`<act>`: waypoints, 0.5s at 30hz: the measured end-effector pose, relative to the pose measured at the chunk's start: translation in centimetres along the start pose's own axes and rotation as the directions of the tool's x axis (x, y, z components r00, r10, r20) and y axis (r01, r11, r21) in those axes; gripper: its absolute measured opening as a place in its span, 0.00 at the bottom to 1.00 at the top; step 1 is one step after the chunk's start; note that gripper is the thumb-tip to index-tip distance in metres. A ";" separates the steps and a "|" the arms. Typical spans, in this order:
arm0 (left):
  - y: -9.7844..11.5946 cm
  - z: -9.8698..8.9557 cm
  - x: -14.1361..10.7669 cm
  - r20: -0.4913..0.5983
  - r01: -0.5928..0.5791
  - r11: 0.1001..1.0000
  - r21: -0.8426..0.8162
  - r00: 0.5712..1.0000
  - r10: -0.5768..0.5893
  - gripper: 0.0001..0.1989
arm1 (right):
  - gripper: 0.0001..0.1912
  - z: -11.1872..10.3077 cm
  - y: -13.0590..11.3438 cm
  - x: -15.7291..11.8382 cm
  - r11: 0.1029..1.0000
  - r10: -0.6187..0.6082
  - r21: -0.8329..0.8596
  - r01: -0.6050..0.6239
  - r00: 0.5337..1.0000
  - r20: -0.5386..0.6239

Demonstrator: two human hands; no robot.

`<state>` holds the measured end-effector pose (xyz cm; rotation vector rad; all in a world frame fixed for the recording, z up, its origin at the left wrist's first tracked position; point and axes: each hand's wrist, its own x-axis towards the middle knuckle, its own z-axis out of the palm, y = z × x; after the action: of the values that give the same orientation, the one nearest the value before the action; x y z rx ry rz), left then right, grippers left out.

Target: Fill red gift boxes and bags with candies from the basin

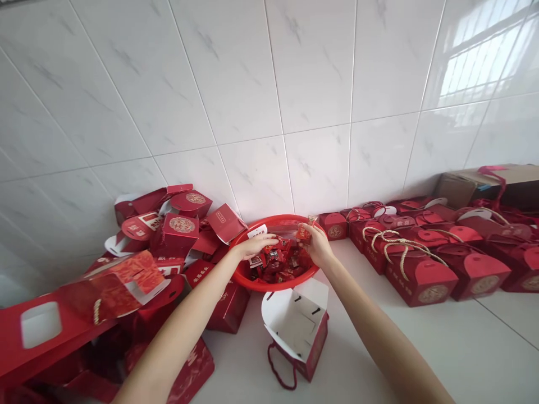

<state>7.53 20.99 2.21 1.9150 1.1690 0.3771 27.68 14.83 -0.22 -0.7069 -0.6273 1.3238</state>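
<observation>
I log: one basket [273, 287]; one open box [295, 321], before it; one packet [302, 232], right hand [318, 242] pinching it above basket; left hand [256, 245] above basket, fingers extended, hold unclear.

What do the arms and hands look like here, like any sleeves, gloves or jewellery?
The left hand and right hand are bare, with no gloves. Both the left forearm and right forearm are uncovered down to the picture's edge, so no sleeves show. I see no watch or bracelet; the fingers are too small to rule out a ring.
</observation>
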 end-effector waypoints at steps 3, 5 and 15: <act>-0.2 0.6 -0.8 0.011 0.066 0.964 -0.257 0.998 -0.065 0.19 | 0.13 0.1 -0.1 -0.2 1.000 -0.007 -0.013 0.007 1.000 0.013; -0.2 1.2 -1.1 0.047 0.138 0.891 -0.433 0.990 -0.131 0.20 | 0.13 0.1 -0.2 -0.3 1.000 -0.005 -0.021 0.005 1.000 0.010; -0.4 2.5 -0.6 -0.087 0.133 0.832 -0.539 0.973 -0.213 0.08 | 0.16 0.0 0.0 -0.4 0.999 -0.027 -0.044 0.030 0.997 0.067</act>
<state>8.59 19.29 0.49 1.3039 1.1705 0.6723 27.67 14.46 -0.24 -0.6904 -0.7196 1.3144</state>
